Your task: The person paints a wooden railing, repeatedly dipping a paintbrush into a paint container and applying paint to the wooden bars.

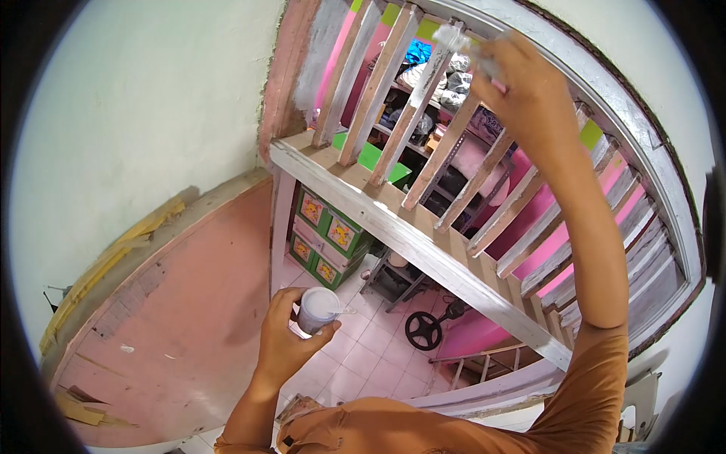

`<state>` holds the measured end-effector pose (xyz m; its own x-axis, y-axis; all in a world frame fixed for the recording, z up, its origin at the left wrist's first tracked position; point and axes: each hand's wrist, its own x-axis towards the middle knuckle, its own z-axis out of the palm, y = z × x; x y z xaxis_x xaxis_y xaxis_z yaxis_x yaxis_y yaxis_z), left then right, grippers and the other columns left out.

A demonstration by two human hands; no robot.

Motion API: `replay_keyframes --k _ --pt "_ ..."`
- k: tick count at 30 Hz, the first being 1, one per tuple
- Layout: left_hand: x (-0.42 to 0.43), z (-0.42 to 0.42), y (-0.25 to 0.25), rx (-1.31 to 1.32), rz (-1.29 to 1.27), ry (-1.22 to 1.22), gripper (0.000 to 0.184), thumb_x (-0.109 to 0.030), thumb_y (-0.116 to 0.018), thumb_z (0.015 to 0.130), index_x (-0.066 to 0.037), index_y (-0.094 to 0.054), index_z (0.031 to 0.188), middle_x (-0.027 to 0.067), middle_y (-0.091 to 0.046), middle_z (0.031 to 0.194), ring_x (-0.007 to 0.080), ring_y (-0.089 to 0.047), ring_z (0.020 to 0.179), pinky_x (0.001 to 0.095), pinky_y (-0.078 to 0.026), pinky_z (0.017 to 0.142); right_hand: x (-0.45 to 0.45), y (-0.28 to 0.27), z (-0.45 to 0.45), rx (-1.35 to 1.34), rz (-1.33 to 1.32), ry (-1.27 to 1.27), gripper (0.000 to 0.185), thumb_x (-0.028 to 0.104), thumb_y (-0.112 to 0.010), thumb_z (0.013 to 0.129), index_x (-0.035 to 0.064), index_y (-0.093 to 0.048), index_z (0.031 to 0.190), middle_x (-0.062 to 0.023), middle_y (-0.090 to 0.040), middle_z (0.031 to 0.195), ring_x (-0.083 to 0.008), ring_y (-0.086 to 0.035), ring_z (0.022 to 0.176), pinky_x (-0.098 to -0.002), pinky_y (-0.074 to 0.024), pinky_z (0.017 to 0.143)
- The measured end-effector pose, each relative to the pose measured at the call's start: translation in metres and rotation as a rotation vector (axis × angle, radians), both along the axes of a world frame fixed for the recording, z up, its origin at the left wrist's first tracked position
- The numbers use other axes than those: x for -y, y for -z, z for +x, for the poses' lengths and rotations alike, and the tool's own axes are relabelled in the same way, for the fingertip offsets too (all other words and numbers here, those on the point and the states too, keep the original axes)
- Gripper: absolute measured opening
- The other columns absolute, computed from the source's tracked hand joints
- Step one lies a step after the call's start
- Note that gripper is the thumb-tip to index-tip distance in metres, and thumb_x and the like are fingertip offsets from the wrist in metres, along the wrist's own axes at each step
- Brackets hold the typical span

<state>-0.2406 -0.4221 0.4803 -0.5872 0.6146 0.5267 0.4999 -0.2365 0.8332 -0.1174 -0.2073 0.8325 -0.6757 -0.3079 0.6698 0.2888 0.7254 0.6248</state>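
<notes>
My left hand (291, 333) is wrapped round a small cup (318, 309) of whitish paint, low in the middle of the view. My right hand (522, 91) is raised at the top and grips a paintbrush (452, 38) with white-smeared bristles. The brush head touches or hovers just by the upper end of a wooden slat (425, 87), which is partly white. Other slats stand beside it, some bare wood and some whitish. Below them runs a white-painted rail (423, 242).
Beyond the rail, a green cabinet (329, 234) with picture panels stands on the tiled floor (363, 340) below. A black steering wheel (423, 331) and a ladder (484, 367) are near it. A pale wall (151, 91) rises at the left above a pink panel (189, 325).
</notes>
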Motion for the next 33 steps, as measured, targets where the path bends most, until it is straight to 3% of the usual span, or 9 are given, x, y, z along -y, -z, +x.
replay_keyframes --k 2,14,17,21,23,27,29,31,33 --pt "0.001 0.0 -0.001 0.009 -0.008 0.001 0.052 -0.024 -0.093 0.072 -0.003 -0.066 0.111 0.01 -0.065 0.103 0.024 -0.061 0.089 0.0348 -0.047 0.072 0.001 -0.014 -0.004 -0.089 0.06 0.058 0.023 0.012 -0.076 0.089 0.0018 -0.069 0.109 -0.0128 -0.068 0.102 -0.0351 -0.069 0.082 -0.0411 -0.0566 0.074" --pt "-0.002 -0.005 0.006 0.05 -0.008 0.02 0.052 -0.022 -0.093 0.071 -0.003 -0.066 0.112 0.0109 -0.065 0.105 0.0246 -0.063 0.092 0.0349 -0.049 0.074 0.013 -0.017 -0.008 0.013 -0.13 0.099 0.025 0.012 -0.077 0.088 0.002 -0.07 0.111 -0.0138 -0.07 0.102 -0.0349 -0.07 0.086 -0.0404 -0.056 0.078" --pt "-0.002 -0.006 0.011 0.042 -0.005 0.016 0.054 -0.021 -0.093 0.071 -0.003 -0.065 0.113 0.0113 -0.065 0.106 0.0252 -0.063 0.092 0.0355 -0.049 0.073 0.003 -0.019 -0.007 -0.023 -0.06 0.073 0.026 0.01 -0.076 0.088 0.0029 -0.07 0.112 -0.014 -0.068 0.104 -0.0356 -0.069 0.086 -0.0426 -0.0556 0.077" --pt "-0.002 -0.006 0.014 0.043 -0.016 0.016 0.058 -0.018 -0.092 0.071 -0.001 -0.063 0.118 0.0099 -0.067 0.107 0.0219 -0.062 0.094 0.0347 -0.049 0.081 0.004 0.029 -0.005 0.081 0.067 0.18 0.03 0.01 -0.076 0.087 0.0052 -0.069 0.116 -0.0143 -0.066 0.106 -0.0369 -0.068 0.089 -0.0455 -0.0558 0.077" --pt "-0.001 -0.007 0.014 0.024 -0.016 0.011 0.058 -0.017 -0.092 0.071 -0.001 -0.063 0.118 0.0103 -0.067 0.107 0.0223 -0.062 0.094 0.0348 -0.049 0.081 0.016 0.056 0.0 0.247 -0.097 0.232 0.034 0.011 -0.077 0.087 0.0071 -0.068 0.119 -0.0143 -0.064 0.106 -0.0377 -0.067 0.092 -0.0473 -0.0564 0.077" --pt "0.0 -0.008 0.014 0.018 0.001 0.024 0.058 -0.017 -0.091 0.071 -0.001 -0.063 0.118 0.0108 -0.067 0.107 0.0234 -0.063 0.094 0.0347 -0.049 0.081 0.02 0.066 0.006 0.257 -0.207 0.177 0.036 0.013 -0.078 0.086 0.0067 -0.068 0.12 -0.0145 -0.065 0.108 -0.0386 -0.068 0.093 -0.0469 -0.0571 0.078" --pt "-0.001 -0.008 0.016 0.018 -0.011 0.02 0.057 -0.017 -0.091 0.071 -0.001 -0.063 0.118 0.0107 -0.066 0.107 0.0235 -0.063 0.094 0.0347 -0.049 0.081 0.02 0.059 0.004 0.03 0.001 0.12 0.026 0.011 -0.074 0.082 0.0019 -0.065 0.105 -0.0129 -0.061 0.098 -0.0332 -0.068 0.086 -0.0451 -0.0582 0.071" --pt "-0.001 -0.007 0.016 0.015 -0.021 0.022 0.057 -0.016 -0.091 0.07 -0.001 -0.063 0.118 0.0106 -0.066 0.107 0.0236 -0.063 0.094 0.0348 -0.049 0.081 0.014 0.067 0.005 0.05 0.031 0.112 0.028 0.012 -0.074 0.083 0.0007 -0.065 0.106 -0.0127 -0.06 0.096 -0.0315 -0.069 0.086 -0.0429 -0.0592 0.069" --pt "-0.002 -0.007 0.015 0.012 -0.032 0.031 0.057 -0.016 -0.091 0.07 -0.001 -0.063 0.118 0.0107 -0.065 0.109 0.0237 -0.063 0.095 0.0351 -0.049 0.081 0.008 0.089 0.006 0.284 0.008 0.218 0.04 0.014 -0.081 0.081 0.0041 -0.067 0.117 -0.0146 -0.065 0.111 -0.0354 -0.069 0.098 -0.0449 -0.0589 0.078"
